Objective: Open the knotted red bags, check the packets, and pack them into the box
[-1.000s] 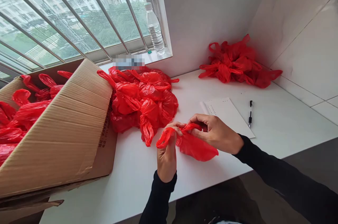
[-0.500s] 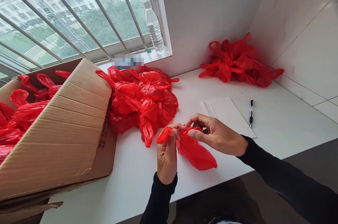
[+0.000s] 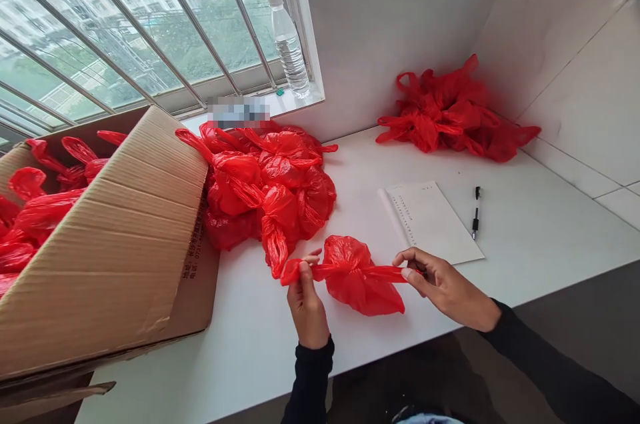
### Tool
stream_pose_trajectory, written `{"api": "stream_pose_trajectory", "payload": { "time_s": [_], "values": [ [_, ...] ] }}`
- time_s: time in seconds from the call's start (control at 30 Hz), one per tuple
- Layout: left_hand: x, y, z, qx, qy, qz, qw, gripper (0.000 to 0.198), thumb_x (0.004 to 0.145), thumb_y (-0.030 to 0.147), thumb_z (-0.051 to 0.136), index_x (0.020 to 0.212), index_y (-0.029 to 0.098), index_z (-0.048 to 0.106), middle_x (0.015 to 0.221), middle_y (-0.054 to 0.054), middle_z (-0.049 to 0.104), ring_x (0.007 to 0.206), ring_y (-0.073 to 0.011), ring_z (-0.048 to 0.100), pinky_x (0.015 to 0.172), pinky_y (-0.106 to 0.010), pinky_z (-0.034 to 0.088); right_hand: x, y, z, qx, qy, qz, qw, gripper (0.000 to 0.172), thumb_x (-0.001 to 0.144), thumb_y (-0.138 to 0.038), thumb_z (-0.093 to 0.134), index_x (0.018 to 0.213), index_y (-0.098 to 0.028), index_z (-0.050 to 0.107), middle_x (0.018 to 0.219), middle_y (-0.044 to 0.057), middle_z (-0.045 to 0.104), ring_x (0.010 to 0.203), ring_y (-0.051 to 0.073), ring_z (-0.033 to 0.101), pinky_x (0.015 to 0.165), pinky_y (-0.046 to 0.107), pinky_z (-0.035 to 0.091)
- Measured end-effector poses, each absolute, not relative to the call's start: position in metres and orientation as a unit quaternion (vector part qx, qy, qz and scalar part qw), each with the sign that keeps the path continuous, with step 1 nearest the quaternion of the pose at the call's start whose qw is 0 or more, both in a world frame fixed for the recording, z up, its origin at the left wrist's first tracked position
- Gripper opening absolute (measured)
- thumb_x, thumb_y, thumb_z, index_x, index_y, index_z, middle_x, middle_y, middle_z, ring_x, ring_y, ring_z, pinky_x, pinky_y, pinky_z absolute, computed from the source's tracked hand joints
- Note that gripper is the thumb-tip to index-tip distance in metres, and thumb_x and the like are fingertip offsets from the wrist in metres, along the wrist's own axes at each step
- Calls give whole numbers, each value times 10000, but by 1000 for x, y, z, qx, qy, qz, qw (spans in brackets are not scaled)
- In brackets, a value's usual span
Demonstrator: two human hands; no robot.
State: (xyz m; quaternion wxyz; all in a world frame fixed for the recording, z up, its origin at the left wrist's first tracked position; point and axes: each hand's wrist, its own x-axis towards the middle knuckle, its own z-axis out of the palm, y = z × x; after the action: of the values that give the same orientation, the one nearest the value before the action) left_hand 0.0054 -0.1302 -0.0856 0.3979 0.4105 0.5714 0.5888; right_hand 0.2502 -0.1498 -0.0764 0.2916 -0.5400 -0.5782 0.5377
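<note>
Between my hands a red plastic bag [image 3: 363,284] is stretched sideways over the white table, its handles pulled apart from a gathered knot in the middle. My left hand [image 3: 307,311] pinches the left handle, whose loop end sticks out past the thumb. The right handle is gripped between thumb and fingers of my right hand [image 3: 447,284]. What the bag holds is hidden. Just beyond my left hand lies a pile of tied red plastic bags [image 3: 280,177], and one bag's twisted end comes close to my fingers.
At left stands a cardboard box [image 3: 115,231] filled with red bags. More red bags [image 3: 450,111] lie in the back right corner. A notebook [image 3: 435,224] and a black pen [image 3: 476,214] rest on the white table [image 3: 250,344]. A water bottle [image 3: 291,51] stands on the windowsill.
My hands have moved apart, the right one to the right and down, drawing the handles out taut. The knot between them now shows. The view has shifted slightly.
</note>
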Motion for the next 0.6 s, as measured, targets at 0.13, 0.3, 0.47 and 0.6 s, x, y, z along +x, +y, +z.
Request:
{"api": "stream_pose_trajectory", "payload": {
  "time_s": [0.13, 0.3, 0.47, 0.6],
  "values": [
    [27, -129, -93, 503, 583, 521, 368, 458, 932, 442, 636, 1358, 283, 586, 1487, -86, 546, 1413, -278, 461, 1192, -432, 330, 216, -145, -102, -568, -602, 435, 354, 280, 972, -481, 558, 1156, -271, 577, 1240, 74, 566, 1151, 254, 532, 1052, 474, 438],
    [36, -130, -122, 549, 622, 466, 308, 562, 1003, 313, 480, 1554, 289, 369, 1608, -90, 418, 1495, -273, 363, 1220, -497, 309, 176, -148, -132, -541, -614, 415, 397, 471, 1036, -416, 439, 1484, -297, 351, 1569, 88, 390, 1471, 247, 350, 1225, 515, 332],
    [30, -136, -148, 604, 623, 427, 255, 619, 951, 147, 450, 1548, 300, 390, 1606, -54, 436, 1521, -251, 322, 1276, -532, 183, 164, -159, -154, -536, -662, 362, 379, 546, 1066, -307, 348, 1597, -359, 229, 1660, 33, 292, 1536, 251, 260, 1249, 538, 302],
    [29, -137, -157, 622, 621, 412, 240, 637, 938, 120, 438, 1549, 299, 398, 1617, -47, 422, 1519, -245, 330, 1289, -538, 121, 163, -160, -167, -532, -683, 328, 378, 603, 1065, -280, 359, 1616, -407, 152, 1674, 9, 269, 1531, 255, 282, 1234, 541, 334]
  ]
}}
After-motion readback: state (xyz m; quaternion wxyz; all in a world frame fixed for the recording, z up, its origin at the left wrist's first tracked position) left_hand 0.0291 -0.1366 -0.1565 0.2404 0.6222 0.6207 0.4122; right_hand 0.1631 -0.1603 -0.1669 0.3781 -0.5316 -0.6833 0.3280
